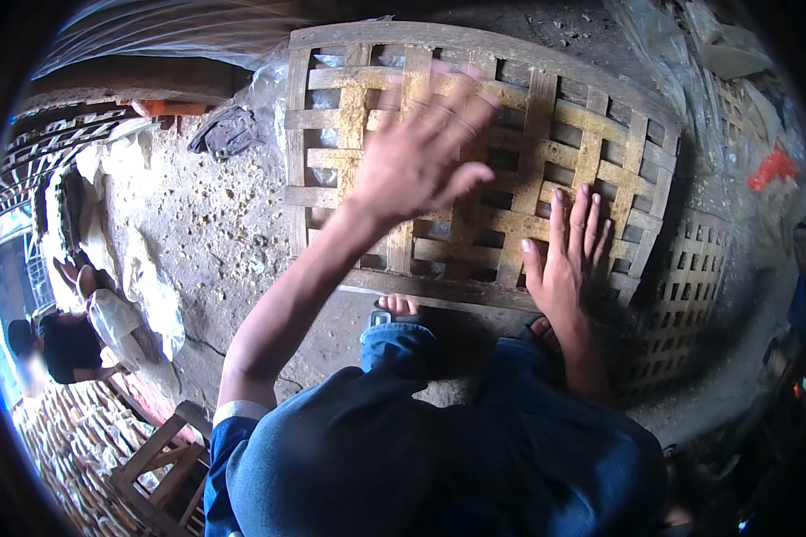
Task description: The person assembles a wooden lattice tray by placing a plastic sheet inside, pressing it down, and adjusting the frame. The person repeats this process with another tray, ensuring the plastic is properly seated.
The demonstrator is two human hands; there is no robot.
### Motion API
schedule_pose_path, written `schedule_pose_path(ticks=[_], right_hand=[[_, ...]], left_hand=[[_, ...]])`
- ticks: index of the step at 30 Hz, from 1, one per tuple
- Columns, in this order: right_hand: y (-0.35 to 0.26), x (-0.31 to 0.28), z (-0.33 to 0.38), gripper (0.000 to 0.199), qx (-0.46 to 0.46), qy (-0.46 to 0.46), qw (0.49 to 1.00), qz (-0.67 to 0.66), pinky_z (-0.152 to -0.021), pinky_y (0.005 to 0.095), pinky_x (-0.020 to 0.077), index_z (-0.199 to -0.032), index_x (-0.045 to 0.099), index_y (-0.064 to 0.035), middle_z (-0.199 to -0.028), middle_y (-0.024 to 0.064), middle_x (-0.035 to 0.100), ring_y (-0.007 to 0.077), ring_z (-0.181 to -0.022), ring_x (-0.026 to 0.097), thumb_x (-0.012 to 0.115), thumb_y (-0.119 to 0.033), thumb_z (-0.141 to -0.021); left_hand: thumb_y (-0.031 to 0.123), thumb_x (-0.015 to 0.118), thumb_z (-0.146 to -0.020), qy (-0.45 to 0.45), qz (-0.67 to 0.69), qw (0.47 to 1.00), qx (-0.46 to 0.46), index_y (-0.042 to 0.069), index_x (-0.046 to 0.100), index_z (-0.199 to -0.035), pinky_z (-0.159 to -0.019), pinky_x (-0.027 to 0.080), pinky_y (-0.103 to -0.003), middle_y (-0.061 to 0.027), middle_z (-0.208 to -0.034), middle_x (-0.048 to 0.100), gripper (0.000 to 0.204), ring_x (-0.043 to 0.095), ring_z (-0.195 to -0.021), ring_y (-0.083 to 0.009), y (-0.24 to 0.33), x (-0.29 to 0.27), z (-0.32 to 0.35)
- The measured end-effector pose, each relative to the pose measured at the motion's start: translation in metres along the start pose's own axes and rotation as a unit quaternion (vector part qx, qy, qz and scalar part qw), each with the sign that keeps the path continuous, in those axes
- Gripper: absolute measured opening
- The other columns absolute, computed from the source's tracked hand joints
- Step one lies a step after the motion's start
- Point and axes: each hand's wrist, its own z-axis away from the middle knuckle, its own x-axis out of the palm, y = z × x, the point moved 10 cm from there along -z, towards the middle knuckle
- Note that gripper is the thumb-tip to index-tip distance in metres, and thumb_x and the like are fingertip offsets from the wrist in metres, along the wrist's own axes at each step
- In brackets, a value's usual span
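In front of me lies a woven bamboo lattice panel (539, 112) with a wooden frame, its slats crossing over square gaps and coated with yellowish crumbs. My left hand (421, 152) is over the panel's left half, fingers spread and somewhat blurred; whether it touches the slats I cannot tell. Flat against the near right part of the panel rests my right hand (566, 259), with its fingers stretched out. Neither hand holds anything.
Yellowish crumbs dot the grey floor (215, 219) at left, near a dark cloth (224, 132). Another lattice panel (690, 277) lies at right, beside plastic sheeting and a red plastic scrap (773, 168). A person (72, 345) sits far left, beyond a wooden frame (166, 461).
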Motion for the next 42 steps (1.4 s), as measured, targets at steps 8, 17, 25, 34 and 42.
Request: schedule_pose_path(ticks=[8, 17, 25, 34, 42], right_hand=[[0.002, 0.000, 0.000, 0.074, 0.008, -0.018, 1.000, -0.017, -0.124, 0.0611, 0.0113, -0.160, 0.034, -0.0061, -0.168, 0.0243, 0.021, 0.0444, -0.156, 0.018, 0.050, -0.047, -0.101], [-0.073, -0.007, -0.058, 0.083, -0.134, 0.011, 0.986, -0.095, -0.126, 0.0609, 0.0015, -0.162, 0.033, -0.0139, -0.171, 0.0162, 0.018, 0.0331, -0.159, 0.013, 0.055, -0.061, -0.097], [0.186, -0.024, -0.044, 0.073, 0.101, 0.072, 0.982, 0.139, -0.122, 0.0698, 0.0000, -0.164, 0.027, -0.0201, -0.172, 0.0178, 0.013, 0.0389, -0.159, 0.009, 0.043, -0.058, -0.104], [0.057, -0.035, -0.035, 0.077, -0.055, 0.066, 0.996, -0.040, -0.125, 0.0630, 0.0024, -0.159, 0.039, -0.0174, -0.170, 0.0176, 0.020, 0.0369, -0.159, 0.012, 0.065, -0.051, -0.095], [0.308, -0.052, 0.004, 0.068, 0.236, 0.151, 0.958, 0.057, -0.121, 0.0670, 0.0132, -0.159, 0.035, -0.0102, -0.165, 0.0253, 0.029, 0.0411, -0.154, 0.025, 0.052, -0.045, -0.104]], left_hand=[[0.065, 0.048, -0.100, 0.073, -0.112, 0.971, -0.200, 0.023, 0.032, -0.162, -0.122, 0.004, -0.068, -0.0157, -0.170, 0.023, 0.076, 0.017, -0.157, -0.0421, -0.148, -0.020, 0.063], [0.055, 0.048, -0.103, 0.056, 0.029, 0.992, -0.107, 0.024, 0.032, -0.163, -0.125, 0.005, -0.063, -0.0120, -0.172, 0.019, 0.069, 0.014, -0.159, -0.0353, -0.033, -0.007, 0.039], [0.054, 0.053, -0.100, -0.039, -0.013, 0.993, -0.110, 0.021, 0.037, -0.161, -0.126, 0.001, -0.060, -0.0123, -0.172, 0.020, 0.072, 0.013, -0.159, -0.0358, -0.014, 0.018, 0.035], [0.047, 0.052, -0.100, -0.038, -0.036, 0.994, -0.093, 0.013, 0.040, -0.159, -0.126, 0.004, -0.058, -0.0145, -0.170, 0.023, 0.068, 0.014, -0.159, -0.0377, -0.012, 0.021, 0.034], [0.047, 0.049, -0.101, -0.037, -0.063, 0.994, -0.080, 0.012, 0.037, -0.160, -0.126, 0.004, -0.057, -0.0163, -0.170, 0.023, 0.070, 0.014, -0.158, -0.0384, -0.010, 0.016, 0.032]])
